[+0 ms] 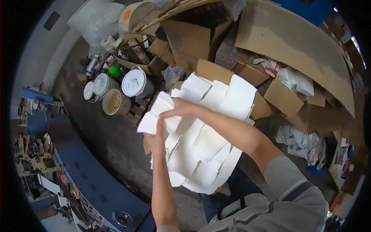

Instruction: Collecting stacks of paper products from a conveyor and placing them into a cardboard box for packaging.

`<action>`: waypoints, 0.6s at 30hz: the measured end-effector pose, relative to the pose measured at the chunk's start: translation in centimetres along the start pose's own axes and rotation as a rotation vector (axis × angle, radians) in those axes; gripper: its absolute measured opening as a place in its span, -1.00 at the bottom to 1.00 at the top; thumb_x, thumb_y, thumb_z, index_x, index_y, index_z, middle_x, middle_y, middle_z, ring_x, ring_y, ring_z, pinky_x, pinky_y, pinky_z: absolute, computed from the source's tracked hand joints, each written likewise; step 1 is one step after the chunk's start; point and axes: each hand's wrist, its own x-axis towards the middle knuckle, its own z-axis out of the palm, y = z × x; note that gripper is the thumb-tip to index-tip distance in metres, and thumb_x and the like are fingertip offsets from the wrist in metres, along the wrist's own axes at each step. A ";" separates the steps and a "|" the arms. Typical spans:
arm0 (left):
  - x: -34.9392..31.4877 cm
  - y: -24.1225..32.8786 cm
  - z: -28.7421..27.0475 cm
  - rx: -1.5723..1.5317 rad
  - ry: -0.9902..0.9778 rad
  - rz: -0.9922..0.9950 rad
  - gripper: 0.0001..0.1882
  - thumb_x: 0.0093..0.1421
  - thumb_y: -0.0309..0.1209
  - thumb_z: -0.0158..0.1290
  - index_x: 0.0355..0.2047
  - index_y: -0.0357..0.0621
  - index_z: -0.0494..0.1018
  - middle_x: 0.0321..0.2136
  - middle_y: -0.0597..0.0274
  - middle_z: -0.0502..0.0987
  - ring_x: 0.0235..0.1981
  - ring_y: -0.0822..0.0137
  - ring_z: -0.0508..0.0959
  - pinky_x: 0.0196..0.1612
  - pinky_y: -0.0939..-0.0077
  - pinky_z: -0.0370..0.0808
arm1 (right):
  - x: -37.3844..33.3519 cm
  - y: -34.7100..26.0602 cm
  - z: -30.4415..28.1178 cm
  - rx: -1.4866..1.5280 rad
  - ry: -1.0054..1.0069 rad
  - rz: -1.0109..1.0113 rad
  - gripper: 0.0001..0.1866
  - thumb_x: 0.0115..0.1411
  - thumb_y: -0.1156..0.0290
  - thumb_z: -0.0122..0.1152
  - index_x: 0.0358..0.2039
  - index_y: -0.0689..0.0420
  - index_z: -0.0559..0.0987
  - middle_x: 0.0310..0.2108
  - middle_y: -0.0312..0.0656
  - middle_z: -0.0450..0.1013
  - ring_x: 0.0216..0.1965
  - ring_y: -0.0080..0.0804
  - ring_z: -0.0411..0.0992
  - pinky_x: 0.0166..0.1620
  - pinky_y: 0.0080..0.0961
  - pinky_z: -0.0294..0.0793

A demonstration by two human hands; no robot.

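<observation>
Both my hands are closed on a small bundle of white sheets (161,103), thick and slightly curved, perhaps paper or thin foam. My left hand (155,137) grips its lower edge with the thumb pointing up. From the right side, my right hand (181,108) pinches the same bundle, thumb over its face. Under my forearms is a cardboard box (213,71) filled with overlapping white sheets (208,141) of the same kind. The sheets rise above its rim and hide most of its walls.
Left of the box stand several buckets, among them a white lidded one (134,82) and an open one (116,102). A long blue machine (91,174) curves along the left. Cardboard boxes (189,38) pile up behind, and crumpled plastic (303,143) lies at right.
</observation>
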 end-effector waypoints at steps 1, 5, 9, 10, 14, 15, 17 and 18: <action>1.4 -1.2 1.6 0.055 -0.089 -0.030 -0.41 0.24 -0.35 0.17 0.17 -0.47 0.28 0.12 -0.04 0.41 0.09 0.27 0.44 0.13 0.43 0.37 | 0.7 2.2 -2.6 0.046 -0.007 0.114 -0.24 -0.10 0.08 0.52 0.02 0.31 0.51 -0.07 -0.07 0.53 -0.05 -0.35 0.47 0.03 -0.51 0.43; 6.4 -10.7 4.8 0.419 -0.013 -0.282 0.11 0.03 0.05 0.30 0.18 -0.76 0.05 0.10 -0.32 0.38 0.15 0.05 0.40 0.23 0.36 0.27 | 3.5 6.7 -6.9 -0.378 0.188 0.323 -0.18 -0.22 0.12 0.47 -0.01 0.45 0.47 -0.12 0.07 0.53 -0.09 -0.23 0.51 -0.12 -0.37 0.53; 7.5 -11.0 3.4 0.582 -0.118 -0.236 0.15 -0.09 0.13 0.36 0.01 -0.85 0.14 -0.08 -0.51 0.45 0.00 -0.07 0.52 0.03 0.28 0.44 | 3.9 5.7 -7.5 -0.486 0.111 0.466 -0.20 -0.21 0.27 0.38 0.03 0.46 0.35 -0.34 0.03 0.50 -0.48 -0.26 0.51 -0.49 -0.35 0.52; 7.6 -10.4 3.1 0.633 -0.150 -0.214 0.09 -0.10 0.12 0.36 -0.05 -0.84 0.22 -0.14 -0.49 0.49 -0.05 -0.07 0.55 -0.03 0.27 0.48 | 3.7 6.3 -7.4 -0.433 0.130 0.446 -0.24 -0.21 0.29 0.37 0.01 0.44 0.36 -0.35 0.00 0.50 -0.47 -0.27 0.50 -0.50 -0.35 0.52; 6.1 -6.8 1.5 0.673 -0.065 -0.186 -0.12 -0.04 0.04 0.35 -0.13 -0.71 0.37 -0.24 -0.20 0.59 -0.18 0.05 0.60 -0.18 0.28 0.53 | 3.2 7.8 -6.2 -0.230 0.121 0.458 -0.29 -0.21 0.39 0.36 -0.01 0.42 0.38 -0.37 -0.06 0.48 -0.42 -0.32 0.49 -0.51 -0.31 0.54; 5.8 -3.7 2.0 0.475 -0.174 -0.454 -0.23 0.02 -0.06 0.35 -0.04 -0.57 0.40 -0.17 -0.08 0.58 -0.16 0.15 0.59 -0.21 0.32 0.54 | 2.7 7.5 -7.1 -0.173 0.141 0.467 -0.32 -0.20 0.41 0.35 -0.02 0.43 0.39 -0.37 -0.06 0.48 -0.42 -0.33 0.49 -0.50 -0.29 0.56; 5.3 -4.5 1.5 0.381 -0.111 -0.482 -0.28 0.06 -0.08 0.32 -0.01 -0.51 0.41 -0.12 -0.06 0.56 -0.12 0.20 0.57 -0.16 0.34 0.53 | 3.0 7.4 -10.0 -0.244 -0.020 0.652 -0.45 -0.20 0.43 0.34 -0.17 0.47 0.46 -0.39 -0.06 0.49 -0.40 -0.32 0.50 -0.49 -0.23 0.60; 5.3 -5.3 1.0 0.289 -0.037 -0.507 -0.33 0.10 -0.11 0.30 0.02 -0.45 0.42 -0.07 -0.05 0.54 -0.08 0.24 0.54 -0.12 0.36 0.53 | 3.4 6.4 -10.0 -0.385 -0.036 0.670 -0.50 -0.20 0.43 0.34 -0.24 0.48 0.49 -0.40 -0.06 0.50 -0.39 -0.32 0.51 -0.49 -0.23 0.61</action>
